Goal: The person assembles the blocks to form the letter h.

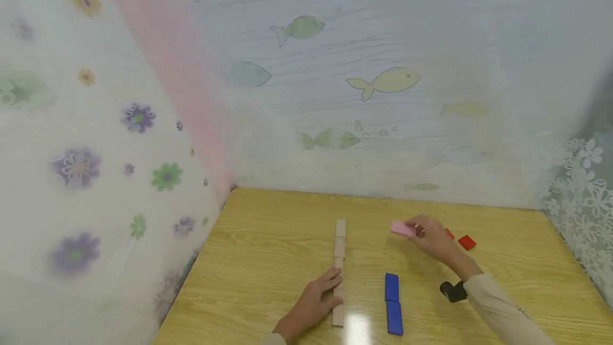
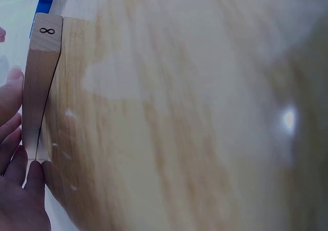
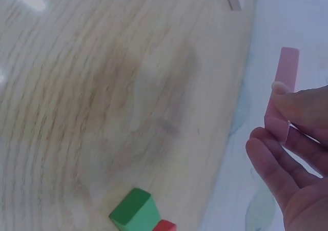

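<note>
My right hand (image 1: 433, 238) holds a pink block (image 1: 401, 228) over the far part of the table, right of centre. The right wrist view shows the thumb and fingers pinching one end of that block (image 3: 289, 69). On the table, light wooden blocks (image 1: 339, 246) form a straight row running away from me. Against the near half of this row rests my left hand (image 1: 313, 297), its fingers and thumb touching the wood. An 8 marks the end of one wooden block (image 2: 46, 32) in the left wrist view.
Two blue blocks (image 1: 394, 302) lie end to end, right of the wooden row. A red block (image 1: 467, 242) and a green block (image 3: 136, 210) are near the right hand. Beside the right forearm is a black object (image 1: 452, 292). Patterned curtains (image 1: 306, 95) hang around the wooden table (image 1: 239, 260).
</note>
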`<state>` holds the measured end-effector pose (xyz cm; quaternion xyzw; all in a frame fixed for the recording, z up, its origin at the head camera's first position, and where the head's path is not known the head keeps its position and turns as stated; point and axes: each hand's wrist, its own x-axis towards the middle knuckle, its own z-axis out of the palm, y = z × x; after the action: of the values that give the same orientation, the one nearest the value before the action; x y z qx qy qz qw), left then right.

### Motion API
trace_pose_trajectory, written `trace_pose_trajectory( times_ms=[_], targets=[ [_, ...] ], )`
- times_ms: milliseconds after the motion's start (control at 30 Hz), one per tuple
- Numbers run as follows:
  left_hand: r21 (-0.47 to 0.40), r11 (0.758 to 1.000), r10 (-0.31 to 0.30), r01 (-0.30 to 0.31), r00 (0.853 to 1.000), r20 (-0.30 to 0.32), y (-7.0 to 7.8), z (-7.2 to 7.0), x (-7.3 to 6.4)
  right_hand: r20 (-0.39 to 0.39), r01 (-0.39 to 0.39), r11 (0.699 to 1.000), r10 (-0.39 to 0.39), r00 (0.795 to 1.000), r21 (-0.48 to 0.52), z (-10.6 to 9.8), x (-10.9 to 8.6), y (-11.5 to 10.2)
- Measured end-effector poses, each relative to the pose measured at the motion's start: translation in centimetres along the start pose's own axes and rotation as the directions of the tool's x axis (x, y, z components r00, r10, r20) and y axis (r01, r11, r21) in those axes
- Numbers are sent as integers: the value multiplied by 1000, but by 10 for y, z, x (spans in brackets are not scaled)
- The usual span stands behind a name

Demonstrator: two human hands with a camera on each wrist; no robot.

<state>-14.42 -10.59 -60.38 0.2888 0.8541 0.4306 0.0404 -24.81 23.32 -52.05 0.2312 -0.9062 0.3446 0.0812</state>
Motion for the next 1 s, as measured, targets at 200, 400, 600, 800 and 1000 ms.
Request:
trace_pose_trajectory(
  times_ms=[200,400,600,800,1000],
  targets=[
    [-9,1000,10,-10,1000,-4,-1,0,0,19,47,999,-47,999,3,12,-6,-9],
    [-7,1000,10,-10,1000,-2,-2,0,0,45,77,997,-78,996,18,26,-10,-16],
    [-9,1000,0,0,1000,0,0,-1,0,91,70,996,-75,993,58,38,-10,-20],
    [-5,1000,8,-8,1000,-3,-1,-1,0,102,75,995,-81,991,71,49,-7,-24],
    [-4,1000,9,-9,1000,-5,-2,0,0,113,68,993,-79,990,101,59,-4,-27]
  ],
)
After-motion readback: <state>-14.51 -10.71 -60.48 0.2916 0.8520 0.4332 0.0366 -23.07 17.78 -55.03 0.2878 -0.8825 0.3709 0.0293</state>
